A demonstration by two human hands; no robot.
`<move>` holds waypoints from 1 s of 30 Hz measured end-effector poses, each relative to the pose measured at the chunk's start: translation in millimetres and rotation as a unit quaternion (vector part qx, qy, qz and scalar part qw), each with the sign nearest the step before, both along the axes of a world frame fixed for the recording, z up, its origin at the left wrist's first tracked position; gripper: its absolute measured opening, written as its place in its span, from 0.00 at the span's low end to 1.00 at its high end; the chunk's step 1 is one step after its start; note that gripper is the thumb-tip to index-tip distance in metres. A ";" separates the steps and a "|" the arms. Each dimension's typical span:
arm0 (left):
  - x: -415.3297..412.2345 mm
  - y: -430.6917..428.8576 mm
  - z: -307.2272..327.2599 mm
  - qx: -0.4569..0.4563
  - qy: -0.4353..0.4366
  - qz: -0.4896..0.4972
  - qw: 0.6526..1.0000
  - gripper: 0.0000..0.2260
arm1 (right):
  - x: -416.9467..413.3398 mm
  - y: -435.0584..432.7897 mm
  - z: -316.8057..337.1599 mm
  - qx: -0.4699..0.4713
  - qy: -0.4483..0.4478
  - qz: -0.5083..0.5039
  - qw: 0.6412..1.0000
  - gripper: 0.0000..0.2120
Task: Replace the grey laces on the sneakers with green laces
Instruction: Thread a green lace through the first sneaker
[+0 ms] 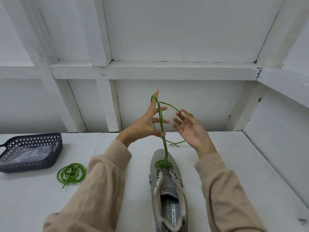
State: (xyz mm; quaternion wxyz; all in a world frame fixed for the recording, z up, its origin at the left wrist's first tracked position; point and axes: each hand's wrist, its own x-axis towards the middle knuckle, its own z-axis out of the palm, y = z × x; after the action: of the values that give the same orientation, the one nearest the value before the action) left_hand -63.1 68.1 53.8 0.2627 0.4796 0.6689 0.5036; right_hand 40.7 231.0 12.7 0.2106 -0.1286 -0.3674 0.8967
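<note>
grey sneaker (168, 190) lies at 6 o'clock; its green lace (161, 121) rises toward 12, hooked over the left hand (147, 124), fingers straight and spread. the right hand (190, 129) touches the lace end; whether it pinches, i cannot tell.

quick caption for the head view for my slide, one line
A green lace rises from the grey sneaker, hooked over a left hand finger, right hand pinching a strand

Bottom edge crops the sneaker (167, 190) at its heel — above its toe, unclear whether the right hand (192, 129) pinches the green lace (165, 148).
</note>
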 end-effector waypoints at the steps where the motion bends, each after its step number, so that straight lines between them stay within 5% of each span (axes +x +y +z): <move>1: -0.1 0.5 -0.1 0.000 0.007 0.005 1.000 0.56 | 0.0 0.4 -0.2 0.003 0.008 -0.006 1.000 0.05; 8: -7.5 0.2 -10.3 0.001 0.054 0.069 0.996 0.53 | 2.1 12.4 0.8 0.048 0.061 -0.087 0.993 0.16; 17: -14.0 1.3 -22.8 -0.018 0.128 0.137 0.982 0.51 | 3.0 23.6 -6.5 0.063 0.057 -0.127 0.988 0.13; 25: -8.4 -1.7 -22.6 0.045 -0.029 0.142 0.988 0.45 | 2.0 20.9 -13.9 0.025 0.047 -0.107 0.993 0.16; 30: -6.6 -2.4 -21.4 0.075 -0.075 0.159 0.982 0.42 | 5.4 27.4 -24.5 0.037 -0.051 -0.122 0.991 0.17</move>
State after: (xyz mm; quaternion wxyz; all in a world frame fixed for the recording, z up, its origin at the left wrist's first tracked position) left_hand -69.7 65.7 32.4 0.1920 0.3464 0.6754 0.6221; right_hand 46.1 258.4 -11.8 0.3036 -0.2106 -0.3921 0.8425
